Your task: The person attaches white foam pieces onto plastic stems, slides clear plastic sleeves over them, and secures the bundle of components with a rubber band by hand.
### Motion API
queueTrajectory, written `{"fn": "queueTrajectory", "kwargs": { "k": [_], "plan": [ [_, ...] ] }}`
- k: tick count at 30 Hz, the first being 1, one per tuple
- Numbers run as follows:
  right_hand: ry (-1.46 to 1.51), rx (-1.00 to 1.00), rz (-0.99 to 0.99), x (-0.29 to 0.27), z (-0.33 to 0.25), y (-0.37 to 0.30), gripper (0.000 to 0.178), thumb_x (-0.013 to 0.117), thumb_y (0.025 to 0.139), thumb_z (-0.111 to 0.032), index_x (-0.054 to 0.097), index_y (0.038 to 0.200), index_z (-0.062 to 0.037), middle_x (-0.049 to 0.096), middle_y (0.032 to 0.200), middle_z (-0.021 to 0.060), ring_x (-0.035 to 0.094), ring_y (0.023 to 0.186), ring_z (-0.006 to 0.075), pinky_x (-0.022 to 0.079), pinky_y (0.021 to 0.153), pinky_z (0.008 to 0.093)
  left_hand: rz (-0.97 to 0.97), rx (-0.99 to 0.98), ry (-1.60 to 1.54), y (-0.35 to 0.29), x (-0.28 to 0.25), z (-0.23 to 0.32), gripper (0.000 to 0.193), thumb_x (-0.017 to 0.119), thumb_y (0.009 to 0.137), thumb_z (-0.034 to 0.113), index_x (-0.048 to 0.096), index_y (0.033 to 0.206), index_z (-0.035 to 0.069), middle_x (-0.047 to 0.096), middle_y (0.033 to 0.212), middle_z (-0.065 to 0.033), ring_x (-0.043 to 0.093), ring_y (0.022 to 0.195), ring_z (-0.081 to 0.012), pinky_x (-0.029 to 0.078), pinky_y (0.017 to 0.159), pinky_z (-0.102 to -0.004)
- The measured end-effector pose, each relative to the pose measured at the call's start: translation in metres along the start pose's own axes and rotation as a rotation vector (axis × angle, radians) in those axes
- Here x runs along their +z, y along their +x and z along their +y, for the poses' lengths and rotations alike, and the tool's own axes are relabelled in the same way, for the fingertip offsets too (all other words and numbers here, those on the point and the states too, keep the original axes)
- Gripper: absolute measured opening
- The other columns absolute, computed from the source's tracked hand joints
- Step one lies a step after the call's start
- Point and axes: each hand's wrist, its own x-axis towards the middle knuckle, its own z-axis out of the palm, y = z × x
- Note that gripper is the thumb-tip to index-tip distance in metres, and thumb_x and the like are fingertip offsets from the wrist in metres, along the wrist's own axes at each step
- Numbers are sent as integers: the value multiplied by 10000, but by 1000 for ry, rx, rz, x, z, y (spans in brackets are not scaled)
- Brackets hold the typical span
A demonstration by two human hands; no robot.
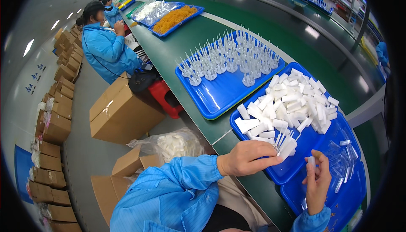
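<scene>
My left hand [249, 158] reaches over the near edge of a blue tray with its fingers closed. Thin-stemmed clear plastic parts [279, 139] stick up from its fingertips. Right beside them is a white block [288, 146]; whether the fingers also grip it, I cannot tell. My right hand [318, 183] is to the right, pinching a small white piece [311, 161] between thumb and fingers. Beyond both hands, white foam-like blocks [292, 100] are heaped in the blue tray [277, 173]. Clear plastic tubes [344, 160] lie in another blue tray [359, 185] beside my right hand.
A blue tray [215, 100] farther along the green table [169, 50] holds upright clear stemmed parts [230, 60]. Past it is a tray of orange pieces [174, 19]. A co-worker [105, 45] sits at the left. Cardboard boxes [127, 109] and a red stool [165, 98] stand below.
</scene>
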Motion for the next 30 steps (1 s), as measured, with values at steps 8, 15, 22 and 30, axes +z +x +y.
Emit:
{"fn": "queueTrajectory", "kwargs": {
  "k": [8, 15, 22, 30],
  "plan": [
    [-255, -362, 70, -11, 32, -4, 245, 580, 993, -57, 630, 1221, 15, 675, 1057, 94, 615, 853, 140, 471, 724, 246, -71, 49, -50, 12, 7, 14, 282, 699, 796, 13, 753, 1073, 5, 659, 1050, -124, 694, 857, -269, 579, 698, -330],
    [-15, -164, 199, -19, 41, -10, 111, 644, 952, -77, 631, 1044, -16, 585, 873, 8, 520, 712, 61, 407, 631, 223, -87, 74, -91, 15, 18, 23, 297, 699, 811, 26, 739, 1104, 3, 668, 1028, -130, 698, 878, -273, 588, 701, -334],
    [255, -31, 287, -16, 29, -17, 150, 602, 990, -159, 637, 1070, -37, 491, 679, -19, 425, 555, 35, 318, 493, 215, -112, 65, -117, 17, 23, 27, 292, 709, 807, 35, 743, 1095, 5, 677, 1007, -123, 700, 873, -268, 587, 702, -332],
    [118, 0, 196, -33, 36, -16, 158, 604, 1003, -160, 607, 1107, -42, 481, 649, -44, 397, 522, 15, 298, 484, 193, -128, 64, -76, 18, 23, 23, 312, 763, 754, 41, 763, 1065, 26, 669, 1011, -108, 700, 847, -244, 563, 660, -303]
  ]
}}
